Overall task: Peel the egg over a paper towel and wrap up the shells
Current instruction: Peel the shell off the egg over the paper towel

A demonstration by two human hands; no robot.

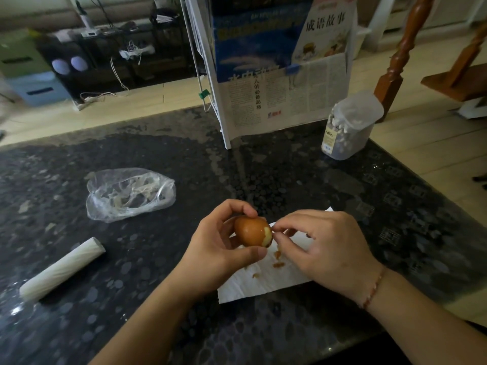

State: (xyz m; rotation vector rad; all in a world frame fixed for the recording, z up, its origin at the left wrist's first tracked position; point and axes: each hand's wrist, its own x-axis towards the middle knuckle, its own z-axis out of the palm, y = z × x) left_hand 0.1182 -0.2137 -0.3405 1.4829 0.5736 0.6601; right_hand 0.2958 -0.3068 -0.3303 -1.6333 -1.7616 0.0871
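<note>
A brown egg (251,231) is held above a white paper towel (250,281) on the dark stone table. My left hand (218,246) grips the egg from the left, fingers over the top and thumb beneath. The egg's right end shows a pale peeled patch. My right hand (324,246) pinches at that patch with thumb and forefinger; whether a shell piece is between them is hidden. Several small brown shell bits (278,264) lie on the towel under the egg.
A crumpled clear plastic bag (130,193) lies to the left. A white roll (62,268) rests nearer the left front. A clear jar of cotton swabs (347,127) stands at the back right. A newspaper-covered upright rack (279,101) stands at the table's far edge.
</note>
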